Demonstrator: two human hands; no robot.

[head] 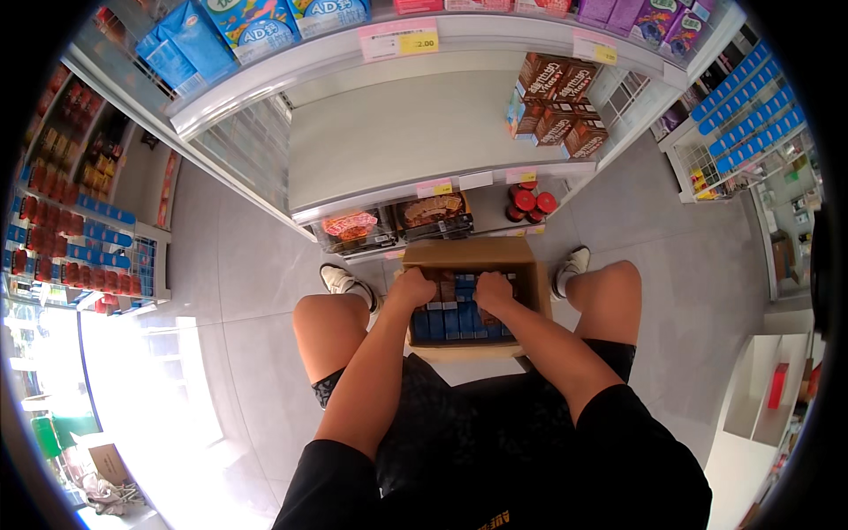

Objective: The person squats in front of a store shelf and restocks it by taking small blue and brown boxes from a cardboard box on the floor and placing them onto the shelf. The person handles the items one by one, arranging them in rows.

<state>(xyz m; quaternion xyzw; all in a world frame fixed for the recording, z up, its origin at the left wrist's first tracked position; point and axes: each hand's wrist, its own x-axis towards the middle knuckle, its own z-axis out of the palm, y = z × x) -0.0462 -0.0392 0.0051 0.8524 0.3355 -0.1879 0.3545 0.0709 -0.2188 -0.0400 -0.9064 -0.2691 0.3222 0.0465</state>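
An open cardboard box [467, 252] stands on the floor between my feet. Inside it are rows of small drink cartons [452, 321] with blue sides, some showing brown faces. My left hand [412, 289] reaches over the box's left side, fingers curled beside a brown carton [446, 286]; its fingertips are hidden, so its grip is unclear. On the right, my right hand [494, 291] reaches into the box with fingers bent around a brown drink carton [489, 317], mostly covered by the hand. Ahead, brown Vitasoy cartons [555, 126] stand stacked at the right end of a white shelf [397, 126].
Above is a shelf with blue drink packs [189, 46] and purple cartons [623, 23]. Below sit packaged food trays [434, 212] and red-lidded jars [527, 201]. Display racks [86, 245] line the left; a white cabinet [742, 397] stands at right. Grey tiles [252, 371] surround me.
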